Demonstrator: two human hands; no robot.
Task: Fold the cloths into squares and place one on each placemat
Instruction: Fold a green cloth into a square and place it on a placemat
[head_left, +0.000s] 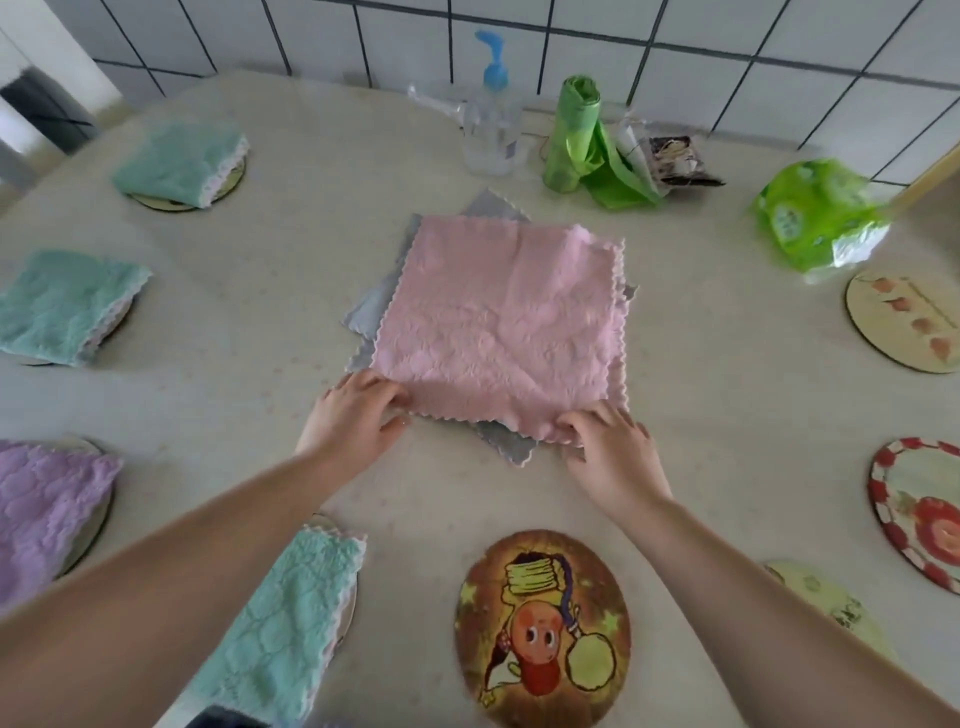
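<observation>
A pink cloth (498, 322) lies spread flat at the table's middle, on top of grey cloths (506, 446) that stick out at its edges. My left hand (356, 415) pinches the pink cloth's near left corner and my right hand (610, 441) pinches its near right corner. Folded cloths lie on the placemats along the left: two teal ones (179, 163) (60, 306), a purple one (44, 509) and a teal one (291, 623) under my left forearm. Bare round placemats lie near me, a cartoon one (543, 623), and to the right: (904, 322), (919, 509), (826, 603).
At the back by the tiled wall stand a clear pump bottle (491, 119), a green roll of bags (576, 135), a small dark packet (675, 158) and a green tissue pack (821, 218). The table's left edge curves away at the back left.
</observation>
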